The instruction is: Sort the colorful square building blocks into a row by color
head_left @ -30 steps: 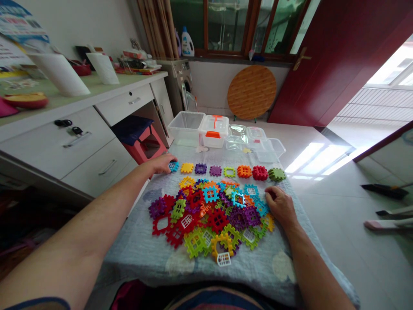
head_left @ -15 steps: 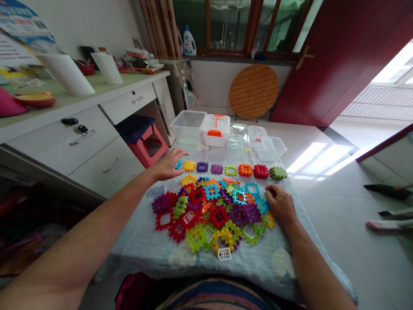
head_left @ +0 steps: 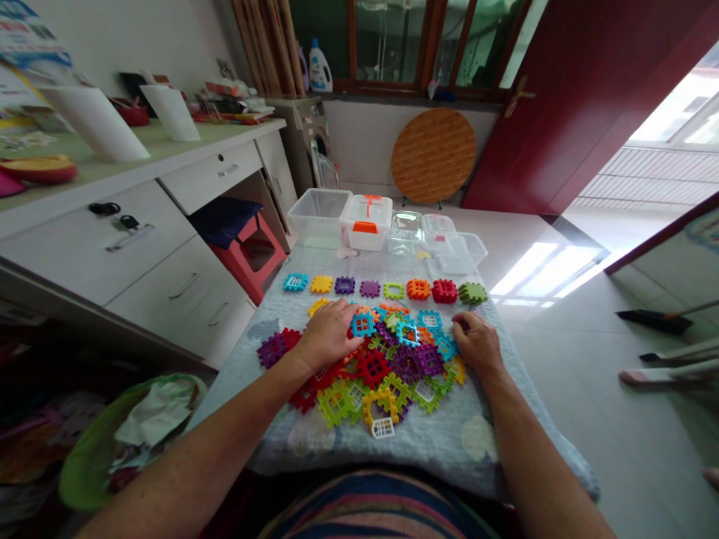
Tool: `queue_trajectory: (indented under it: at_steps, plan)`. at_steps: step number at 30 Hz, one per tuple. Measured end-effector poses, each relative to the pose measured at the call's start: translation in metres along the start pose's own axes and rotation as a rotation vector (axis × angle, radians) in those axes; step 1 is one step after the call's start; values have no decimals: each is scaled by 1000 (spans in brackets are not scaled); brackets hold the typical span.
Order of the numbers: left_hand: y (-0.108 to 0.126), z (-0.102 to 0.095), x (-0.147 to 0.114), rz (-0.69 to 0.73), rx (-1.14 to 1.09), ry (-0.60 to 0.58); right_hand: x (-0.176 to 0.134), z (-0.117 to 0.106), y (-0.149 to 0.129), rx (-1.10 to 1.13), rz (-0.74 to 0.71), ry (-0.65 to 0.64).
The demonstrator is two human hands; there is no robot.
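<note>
My left hand (head_left: 331, 333) is over the left part of a heap of colourful plastic building tiles (head_left: 374, 367). Its thumb and fingers are apart, around the near-left side of a light blue window tile (head_left: 363, 324) on the heap. My right hand (head_left: 477, 340) rests on the cloth at the heap's right edge, fingers curled in, with no tile visible in them. Close to it lie a blue tile with a white lattice (head_left: 430, 320) and another blue tile (head_left: 446, 346). A yellow frame tile (head_left: 380, 405) with a white window piece (head_left: 383, 427) lies at the near edge.
Beyond the heap runs a row of sorted tiles, from a blue tile (head_left: 295, 282) to a green stack (head_left: 472, 293). Clear bins (head_left: 320, 217) and an orange-latched box (head_left: 366, 223) stand at the table's far end. A drawer cabinet (head_left: 151, 239) and a red stool (head_left: 255, 251) are at left.
My left hand has moved right and nearer, from the blue tile at the row's left end to over the heap. My right hand stays beside the heap. The view has shifted slightly.
</note>
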State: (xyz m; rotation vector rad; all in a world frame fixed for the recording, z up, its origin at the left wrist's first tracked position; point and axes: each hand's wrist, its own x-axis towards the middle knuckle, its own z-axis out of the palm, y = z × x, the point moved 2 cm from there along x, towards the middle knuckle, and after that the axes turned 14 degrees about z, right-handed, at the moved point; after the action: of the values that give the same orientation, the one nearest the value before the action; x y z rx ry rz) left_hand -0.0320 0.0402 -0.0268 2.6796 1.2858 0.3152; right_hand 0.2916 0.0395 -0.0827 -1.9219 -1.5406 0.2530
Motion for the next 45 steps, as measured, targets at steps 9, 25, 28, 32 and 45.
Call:
queue_trajectory:
  at_steps: [9,25,28,32,45]
  plan:
    - [1,-5,3,-27,-11,46,-13,-9,-65,71,-289,-273]
    - [-3,5,3,25,-99,72,-22,6,-99,-312,-354,-347]
    - [-3,6,3,38,-78,58,-23,6,-103,-325,-384,-342]
    - [0,3,3,65,-85,40,-24,4,-107,-318,-378,-353]
    - [0,0,-2,104,-283,110,-30,22,-160,-155,-492,-454]
